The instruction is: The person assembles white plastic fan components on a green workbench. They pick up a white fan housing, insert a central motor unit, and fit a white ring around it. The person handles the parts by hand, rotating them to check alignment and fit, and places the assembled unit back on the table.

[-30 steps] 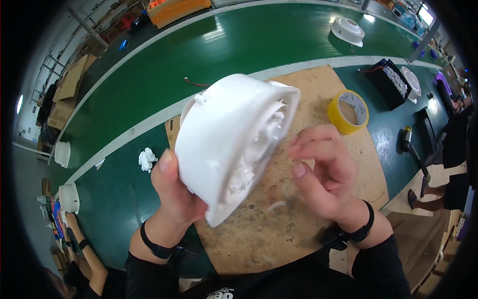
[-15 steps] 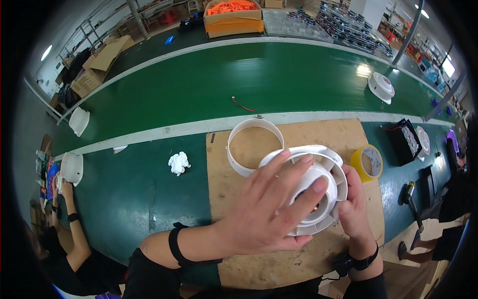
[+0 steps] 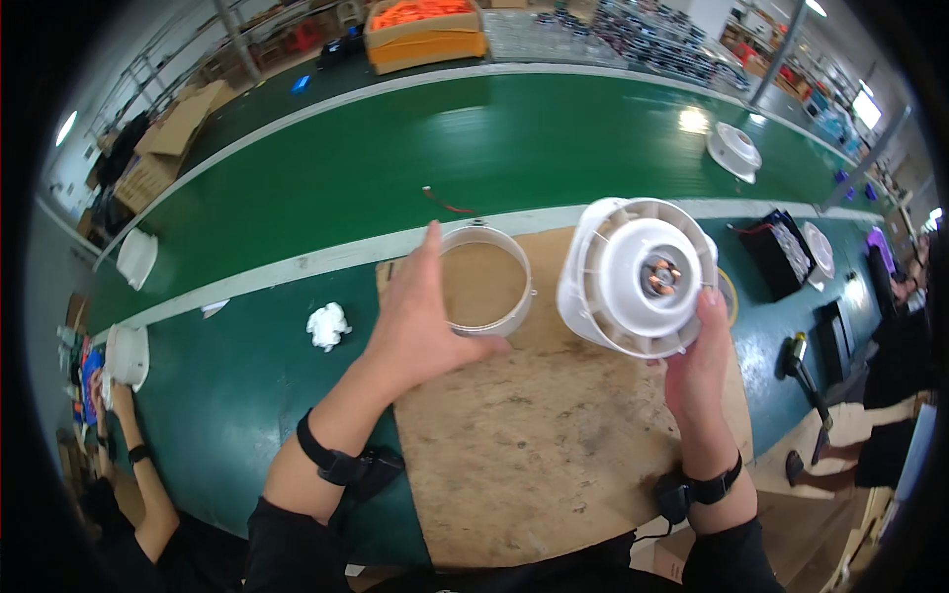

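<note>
My right hand [image 3: 694, 361] grips a white round fan housing [image 3: 618, 282] by its lower right edge, holding it raised over the cardboard sheet. Copper motor windings [image 3: 660, 276] show at the housing's centre. With thumb and fingers spread, my left hand [image 3: 410, 321] is at the left side of a white plastic ring [image 3: 521, 311], which lies at the cardboard's far edge. Part of the ring is behind this hand; whether they touch I cannot tell.
The cardboard [image 3: 563, 445] covers part of the green table. Yellow tape [image 3: 730, 296] peeks out behind the housing. Crumpled white paper [image 3: 327, 325] lies left; a black box [image 3: 776, 255] and a hammer [image 3: 806, 371] lie right. A co-worker's hand [image 3: 121, 397] is at far left.
My left hand has come off the fan housing and moved left to the ring. My right hand has lifted and tilted the housing, so its motor centre now shows.
</note>
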Tool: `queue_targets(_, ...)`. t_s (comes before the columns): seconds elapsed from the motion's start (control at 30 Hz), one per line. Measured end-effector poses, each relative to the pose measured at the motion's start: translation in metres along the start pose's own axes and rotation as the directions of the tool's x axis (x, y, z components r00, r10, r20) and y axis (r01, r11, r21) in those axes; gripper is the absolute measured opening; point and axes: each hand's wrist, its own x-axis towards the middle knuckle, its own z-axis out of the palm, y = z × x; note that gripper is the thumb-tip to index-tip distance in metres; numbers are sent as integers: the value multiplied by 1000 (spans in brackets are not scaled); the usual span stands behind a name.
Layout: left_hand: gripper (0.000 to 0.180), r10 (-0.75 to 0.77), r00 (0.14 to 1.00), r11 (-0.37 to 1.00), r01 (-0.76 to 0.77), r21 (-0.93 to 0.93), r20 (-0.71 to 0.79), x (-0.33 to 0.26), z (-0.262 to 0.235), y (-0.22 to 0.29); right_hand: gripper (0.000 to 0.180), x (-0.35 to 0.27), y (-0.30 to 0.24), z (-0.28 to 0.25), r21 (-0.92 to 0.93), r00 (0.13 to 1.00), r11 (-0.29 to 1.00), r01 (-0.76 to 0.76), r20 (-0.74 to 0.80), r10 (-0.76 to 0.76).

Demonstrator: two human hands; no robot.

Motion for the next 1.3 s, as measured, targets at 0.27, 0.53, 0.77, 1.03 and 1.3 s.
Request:
queue_targets(0.27, 128, 241, 853, 788, -450, -420, -463, 3, -18, 22, 34, -1, 2, 9, -9, 998, 999, -32, 57, 32)
queue_targets(0.53, 144, 482, 818, 664, -575, -479, -313, -23, -5, 60, 31, -16, 1, 18, -55, 970, 998, -34, 240, 46)
queue_targets(0.77, 129, 503, 834, 739, -551, -387, -227, -25, 6, 58, 32, -21, 9, 19, 24, 952, 996, -84, 297, 73)
queue_targets(1.03, 139, 526, 801, 574, -582, -576, -286, -17, 23, 59, 42, -25, 14, 17, 38, 917, 995, -92, 392, 70)
queue_targets(1.3, 138, 377, 901, 662, -423, -619, -213, -24, 26, 43, 65, -35, 3, 21, 43, 872, 985, -166, 474, 126)
